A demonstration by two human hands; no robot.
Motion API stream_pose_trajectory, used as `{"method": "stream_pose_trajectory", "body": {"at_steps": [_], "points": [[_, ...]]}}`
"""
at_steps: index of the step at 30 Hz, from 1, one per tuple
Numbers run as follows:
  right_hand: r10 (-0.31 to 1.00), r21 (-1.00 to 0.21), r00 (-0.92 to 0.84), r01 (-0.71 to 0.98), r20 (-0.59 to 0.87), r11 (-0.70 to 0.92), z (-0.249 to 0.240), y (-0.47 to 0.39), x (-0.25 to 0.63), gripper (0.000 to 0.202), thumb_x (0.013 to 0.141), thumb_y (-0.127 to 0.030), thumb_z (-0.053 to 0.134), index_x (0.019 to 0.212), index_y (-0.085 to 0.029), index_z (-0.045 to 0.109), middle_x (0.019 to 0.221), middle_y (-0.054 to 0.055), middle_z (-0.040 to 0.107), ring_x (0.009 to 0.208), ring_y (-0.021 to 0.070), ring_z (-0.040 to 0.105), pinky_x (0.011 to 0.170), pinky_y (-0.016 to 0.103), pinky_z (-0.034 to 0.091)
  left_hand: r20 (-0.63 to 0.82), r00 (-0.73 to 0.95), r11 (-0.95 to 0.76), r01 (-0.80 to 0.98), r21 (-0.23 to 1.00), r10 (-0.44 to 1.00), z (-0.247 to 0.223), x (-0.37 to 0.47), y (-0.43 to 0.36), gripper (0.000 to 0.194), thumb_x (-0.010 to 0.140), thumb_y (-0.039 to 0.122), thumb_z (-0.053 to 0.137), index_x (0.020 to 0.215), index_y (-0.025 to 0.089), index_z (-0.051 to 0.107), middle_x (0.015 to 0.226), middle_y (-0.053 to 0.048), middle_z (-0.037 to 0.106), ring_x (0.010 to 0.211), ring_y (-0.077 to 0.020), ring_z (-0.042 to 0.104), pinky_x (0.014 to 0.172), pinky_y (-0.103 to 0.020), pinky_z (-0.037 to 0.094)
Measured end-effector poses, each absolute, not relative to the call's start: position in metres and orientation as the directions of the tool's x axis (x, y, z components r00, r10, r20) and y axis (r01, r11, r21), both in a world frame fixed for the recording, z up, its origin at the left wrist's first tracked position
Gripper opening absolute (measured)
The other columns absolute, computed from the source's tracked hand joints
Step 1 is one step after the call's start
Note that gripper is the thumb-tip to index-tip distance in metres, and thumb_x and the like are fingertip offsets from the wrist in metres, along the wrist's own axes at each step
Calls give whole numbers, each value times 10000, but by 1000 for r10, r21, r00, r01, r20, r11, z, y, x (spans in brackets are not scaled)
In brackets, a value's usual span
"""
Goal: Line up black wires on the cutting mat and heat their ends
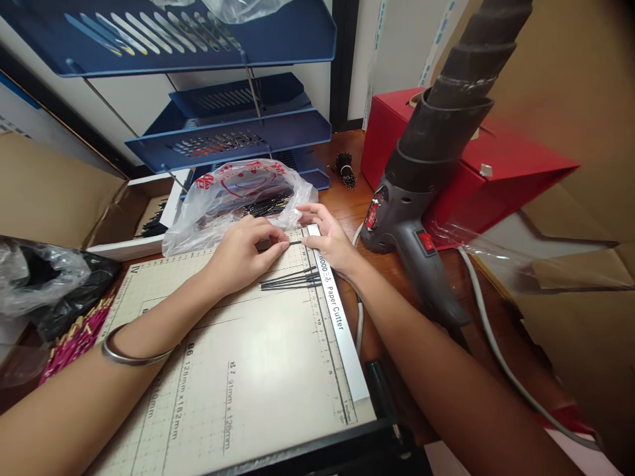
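Observation:
My left hand [248, 251] pinches one end of a thin black stick [296, 242] over the upper right of the paper cutter's board [258, 370]. At the other end, the thumb of my right hand [331, 239] meets the stick, with its fingers curled above the cutter's white edge strip [337, 311]. Below both hands, several similar black sticks [288, 285] lie side by side on the board, their right ends at the printed ruler. What the sticks are made of is too small to tell.
A clear plastic bag [198, 218] holding more black sticks sits behind the board, under blue trays [238, 132]. A grey heat gun [421, 192] stands right, with its cable, before a red box [516, 165]. A tied black bundle [346, 170] lies behind. Magenta sticks [79, 334] lie left.

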State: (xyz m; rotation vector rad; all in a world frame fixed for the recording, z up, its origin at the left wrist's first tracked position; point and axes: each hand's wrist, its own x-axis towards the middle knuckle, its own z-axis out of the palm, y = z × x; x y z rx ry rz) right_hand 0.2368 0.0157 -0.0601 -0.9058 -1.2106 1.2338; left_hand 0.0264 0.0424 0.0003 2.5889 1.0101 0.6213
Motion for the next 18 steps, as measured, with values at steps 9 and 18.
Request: {"method": "stream_pose_trajectory", "body": {"at_steps": [9, 18], "points": [[984, -967, -64, -205, 166, 150, -58, 13, 238, 674, 614, -264, 716, 1264, -284, 543, 1313, 81, 681, 1374, 326, 620, 1251, 550, 489, 291, 655, -710, 577, 404, 698, 1, 27, 41, 279, 998, 437, 652, 910, 227, 813, 902, -52, 793, 855, -238, 650, 868, -391, 471], [983, -943, -38, -291, 181, 162, -62, 17, 235, 651, 569, -252, 727, 1194, -293, 551, 1178, 44, 659, 1266, 297, 614, 1185, 494, 473, 289, 647, -704, 595, 387, 706, 1, 29, 38, 311, 1010, 441, 619, 930, 206, 806, 931, -65, 787, 901, -244, 667, 872, -382, 477]]}}
